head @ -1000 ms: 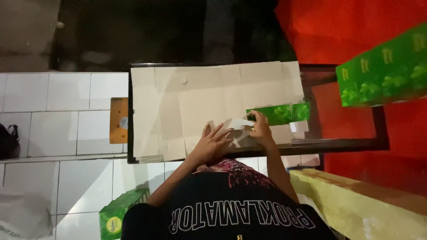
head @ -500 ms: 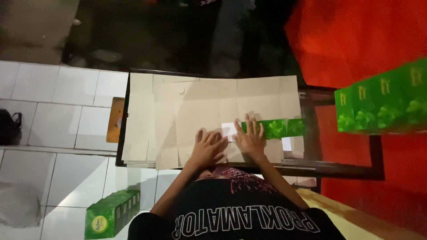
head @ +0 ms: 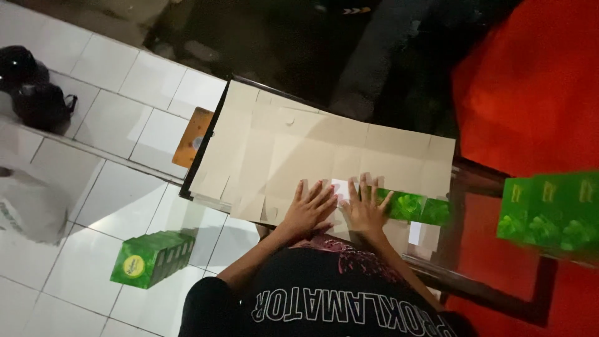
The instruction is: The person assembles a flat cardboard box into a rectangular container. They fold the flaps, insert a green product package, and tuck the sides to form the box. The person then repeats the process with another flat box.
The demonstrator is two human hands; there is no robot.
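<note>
A stack of flat tan cardboard sheets (head: 324,150) covers a dark-framed table (head: 477,181). My left hand (head: 310,209) lies flat on the near edge of the cardboard, fingers spread, holding nothing. My right hand (head: 365,209) lies flat just beside it, fingers apart, its outer fingers resting on the left end of a flattened green carton (head: 417,208). A small white patch (head: 340,188) shows between the two hands. My black printed shirt fills the bottom of the view.
A blurred block of green boxes (head: 549,212) stands at the right, over a red surface (head: 530,81). On the white tiled floor are a green pack (head: 153,256), an orange-brown flat piece (head: 192,136), a black bag (head: 34,87) and a white bag (head: 28,206).
The view has tilted and shifted. My right hand went from the green carton's end to lying flat, and both hands have come together side by side on the cardboard.
</note>
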